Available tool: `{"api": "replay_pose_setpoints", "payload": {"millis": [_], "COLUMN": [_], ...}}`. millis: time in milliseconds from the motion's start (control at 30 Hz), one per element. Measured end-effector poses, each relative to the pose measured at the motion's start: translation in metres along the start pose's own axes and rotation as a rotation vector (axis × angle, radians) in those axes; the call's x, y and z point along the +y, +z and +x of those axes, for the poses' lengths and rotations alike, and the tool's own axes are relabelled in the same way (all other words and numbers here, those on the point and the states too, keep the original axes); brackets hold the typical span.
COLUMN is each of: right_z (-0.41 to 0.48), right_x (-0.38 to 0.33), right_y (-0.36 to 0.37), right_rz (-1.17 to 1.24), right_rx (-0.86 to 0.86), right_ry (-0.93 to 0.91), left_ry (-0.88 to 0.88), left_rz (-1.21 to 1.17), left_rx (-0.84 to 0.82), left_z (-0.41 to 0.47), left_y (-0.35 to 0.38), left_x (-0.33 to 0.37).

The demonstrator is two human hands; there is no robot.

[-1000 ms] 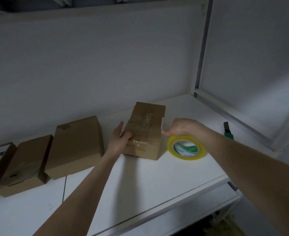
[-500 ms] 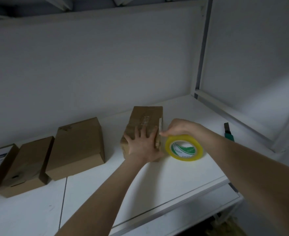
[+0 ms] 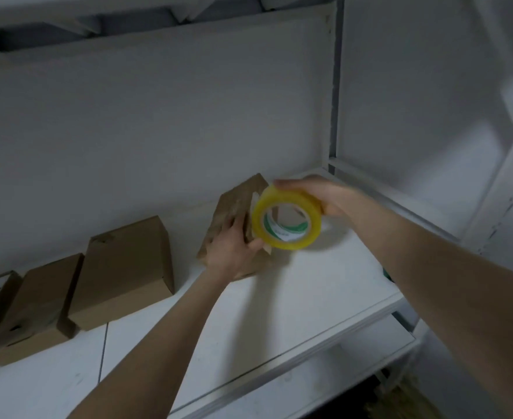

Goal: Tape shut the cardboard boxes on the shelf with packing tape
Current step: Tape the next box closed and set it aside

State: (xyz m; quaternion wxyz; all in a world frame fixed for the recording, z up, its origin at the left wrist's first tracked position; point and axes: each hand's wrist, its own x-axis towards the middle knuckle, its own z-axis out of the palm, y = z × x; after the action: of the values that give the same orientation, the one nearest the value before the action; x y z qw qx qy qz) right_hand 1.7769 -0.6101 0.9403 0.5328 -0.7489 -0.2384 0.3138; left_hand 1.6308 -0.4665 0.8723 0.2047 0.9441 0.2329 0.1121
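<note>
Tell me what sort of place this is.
Probably a storeroom or packing area: white metal shelving, a row of cardboard boxes, and a yellow tape roll gripped in the right hand while the left hand holds another box.

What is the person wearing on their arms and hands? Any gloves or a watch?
Nothing that shows. The left hand and the right hand have no gloves. The left forearm and the right forearm are bare up to the picture's edge: no sleeves, watch or bracelet.
</note>
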Motion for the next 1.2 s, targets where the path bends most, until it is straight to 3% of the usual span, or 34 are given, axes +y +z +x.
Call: {"api": "replay_pose_setpoints", "payload": {"millis": [100,267,433,733,1200], "right_z": [0.0,0.004,0.012,0.018,0.011], "right_x": [-0.045,-0.076,-0.07,-0.085,-0.112], "right_y": [0.001,0.021,0.041,0.074,0.077], "right_rz": [-0.104,-0.232,-0.143,-0.397,-0.787], "right_rx": [-0.085,-0.14,-0.112,0.007,0.066], "right_ry": [-0.068,-0.115,-0.122,-0.254,-0.195], "left_ry": [-0.035,-0.112,-0.148,-0.265,-0.29], "left_rz": [-0.391,-0.735,-0.974,-1.06,-1.053], "left_rx": [-0.014,-0.068,0.066,0.049,0.071], "left_z": [0.001,-0.008,-0.018,-0.009,-0.004], "left_y": [-0.018,-0.028,-0.016,-0.015,-0.02], "left_x": [0.008,0.006,-0.019,-0.045,-0.037]}}
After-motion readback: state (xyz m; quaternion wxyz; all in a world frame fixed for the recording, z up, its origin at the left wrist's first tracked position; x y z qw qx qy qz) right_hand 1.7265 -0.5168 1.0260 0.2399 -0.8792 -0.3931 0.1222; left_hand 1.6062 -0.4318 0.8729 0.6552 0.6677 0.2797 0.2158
